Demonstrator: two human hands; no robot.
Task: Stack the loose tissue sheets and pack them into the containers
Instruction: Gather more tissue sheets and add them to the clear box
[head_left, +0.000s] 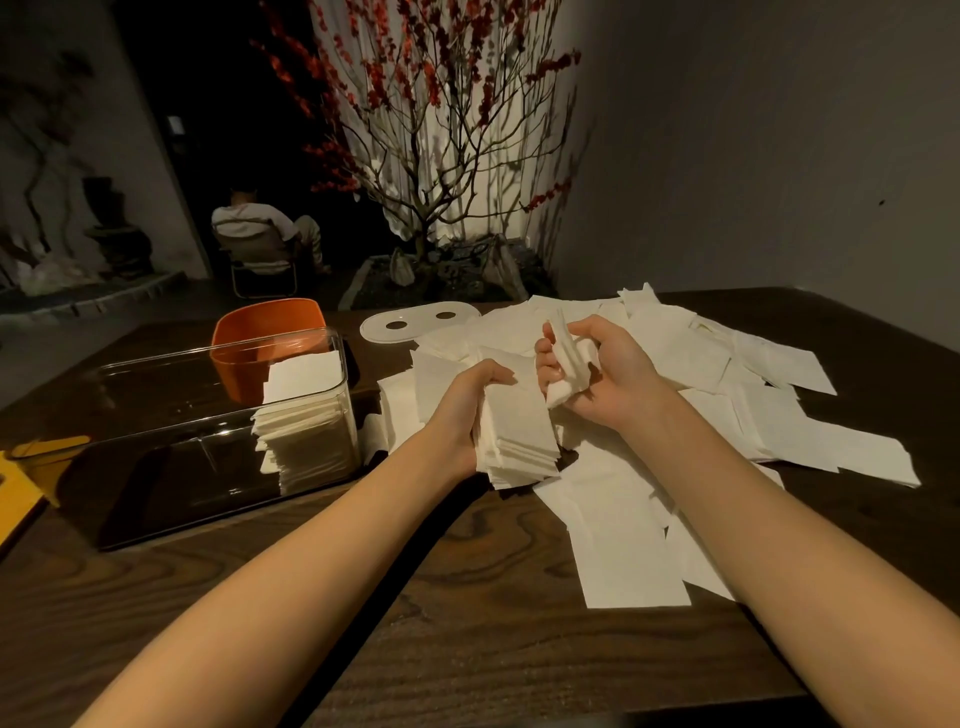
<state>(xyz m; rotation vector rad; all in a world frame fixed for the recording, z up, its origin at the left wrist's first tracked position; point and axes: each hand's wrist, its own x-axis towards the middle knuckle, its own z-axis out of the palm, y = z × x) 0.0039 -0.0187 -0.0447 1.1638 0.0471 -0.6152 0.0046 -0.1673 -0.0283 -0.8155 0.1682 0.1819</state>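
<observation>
My left hand (465, 402) grips a thick stack of white tissue sheets (517, 431), held above the middle of the wooden table (467, 623). Just to its right, my right hand (597, 366) pinches a folded tissue sheet (563, 358) that stands up between its fingers. Loose tissue sheets (753, 405) lie scattered over the right half of the table. At the left stands a clear plastic container (171, 447); a pile of packed tissues (304, 415) fills its right end.
An orange container (260, 322) sits behind the clear one. A clear lid with two holes (410, 325) lies at the back. Yellow items (31, 467) rest at the table's left edge. A person sits in a chair (260, 234) far behind, near a branch arrangement (441, 130).
</observation>
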